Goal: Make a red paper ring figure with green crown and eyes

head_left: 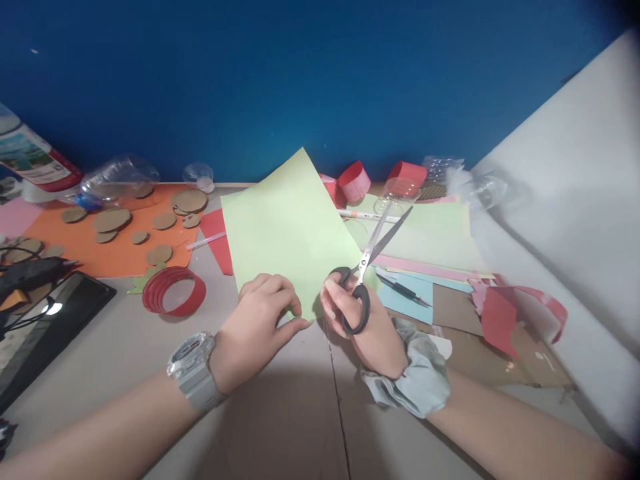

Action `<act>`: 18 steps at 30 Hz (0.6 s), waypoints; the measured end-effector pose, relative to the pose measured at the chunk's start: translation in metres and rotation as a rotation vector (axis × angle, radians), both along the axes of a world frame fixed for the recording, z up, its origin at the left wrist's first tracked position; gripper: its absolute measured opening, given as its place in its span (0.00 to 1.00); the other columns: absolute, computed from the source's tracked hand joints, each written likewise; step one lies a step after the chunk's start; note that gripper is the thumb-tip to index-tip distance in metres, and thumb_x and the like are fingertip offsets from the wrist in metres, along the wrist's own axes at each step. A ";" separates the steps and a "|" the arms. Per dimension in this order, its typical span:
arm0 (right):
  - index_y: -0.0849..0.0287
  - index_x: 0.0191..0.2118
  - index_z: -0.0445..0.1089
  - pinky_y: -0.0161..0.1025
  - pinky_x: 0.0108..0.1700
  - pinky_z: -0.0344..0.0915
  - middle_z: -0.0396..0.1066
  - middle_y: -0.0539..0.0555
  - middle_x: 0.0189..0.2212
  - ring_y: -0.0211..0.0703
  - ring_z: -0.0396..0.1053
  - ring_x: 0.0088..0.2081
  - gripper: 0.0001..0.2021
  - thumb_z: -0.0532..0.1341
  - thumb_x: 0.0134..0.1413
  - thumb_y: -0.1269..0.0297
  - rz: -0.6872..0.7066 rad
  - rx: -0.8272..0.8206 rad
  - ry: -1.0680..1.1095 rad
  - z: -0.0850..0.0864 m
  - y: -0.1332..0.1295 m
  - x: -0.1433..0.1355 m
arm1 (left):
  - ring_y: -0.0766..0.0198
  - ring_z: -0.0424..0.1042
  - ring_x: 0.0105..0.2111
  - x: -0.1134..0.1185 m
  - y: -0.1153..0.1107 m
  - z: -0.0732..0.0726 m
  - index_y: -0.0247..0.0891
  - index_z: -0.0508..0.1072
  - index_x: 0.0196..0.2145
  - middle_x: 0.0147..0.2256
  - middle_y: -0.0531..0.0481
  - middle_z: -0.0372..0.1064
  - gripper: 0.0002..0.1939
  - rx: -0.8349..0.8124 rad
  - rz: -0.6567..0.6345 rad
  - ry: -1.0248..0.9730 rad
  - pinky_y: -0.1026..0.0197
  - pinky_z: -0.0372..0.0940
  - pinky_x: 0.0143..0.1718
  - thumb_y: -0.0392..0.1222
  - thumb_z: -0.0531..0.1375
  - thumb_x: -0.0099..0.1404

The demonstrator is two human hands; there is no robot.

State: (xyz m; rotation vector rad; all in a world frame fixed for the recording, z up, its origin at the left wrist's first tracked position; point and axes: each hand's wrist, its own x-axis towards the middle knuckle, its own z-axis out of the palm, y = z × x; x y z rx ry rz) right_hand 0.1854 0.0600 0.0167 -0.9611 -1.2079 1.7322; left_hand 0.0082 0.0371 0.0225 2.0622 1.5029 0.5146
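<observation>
A light green sheet of paper (290, 227) stands in front of me, one corner pointing up toward the blue wall. My left hand (270, 320), a clear watch on its wrist, is closed on the sheet's near edge with curled fingers and thumb. In my right hand (360, 320), which wears a grey scrunchie, is a pair of black-handled scissors (365, 263). Their blades are spread and point away from me, just right of the sheet. The fingers of this hand are at the handle loops, close to the paper's lower right edge.
At left lie cardboard discs (113, 220) on orange paper (80, 250), a red ring (175, 291), a black phone (55, 327) and a plastic bottle (120, 179). At right are coloured papers (430, 230), a black pen (403, 288), red paper scraps (500, 320) and a white wall (565, 200).
</observation>
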 end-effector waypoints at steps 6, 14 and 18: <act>0.57 0.29 0.58 0.31 0.19 0.47 0.55 0.41 0.18 0.29 0.51 0.17 0.17 0.60 0.63 0.53 -0.011 -0.003 -0.031 0.001 0.003 -0.001 | 0.60 0.68 0.39 -0.005 0.003 0.029 0.40 0.69 0.30 0.35 0.52 0.69 0.10 -0.081 0.100 -0.308 0.57 0.62 0.43 0.47 0.62 0.66; 0.56 0.27 0.56 0.32 0.19 0.47 0.55 0.42 0.18 0.29 0.49 0.16 0.17 0.57 0.65 0.55 0.033 0.032 -0.020 0.003 0.002 -0.003 | 0.63 0.69 0.28 -0.043 -0.030 0.073 0.43 0.73 0.30 0.28 0.56 0.72 0.19 -0.386 -0.022 -0.039 0.63 0.59 0.28 0.57 0.53 0.70; 0.56 0.29 0.58 0.32 0.19 0.47 0.56 0.42 0.19 0.29 0.49 0.16 0.16 0.57 0.65 0.53 0.039 0.064 -0.035 0.001 0.001 -0.002 | 0.57 0.69 0.38 -0.071 -0.054 0.035 0.41 0.70 0.31 0.36 0.50 0.70 0.20 -0.242 0.010 0.146 0.55 0.62 0.43 0.54 0.49 0.73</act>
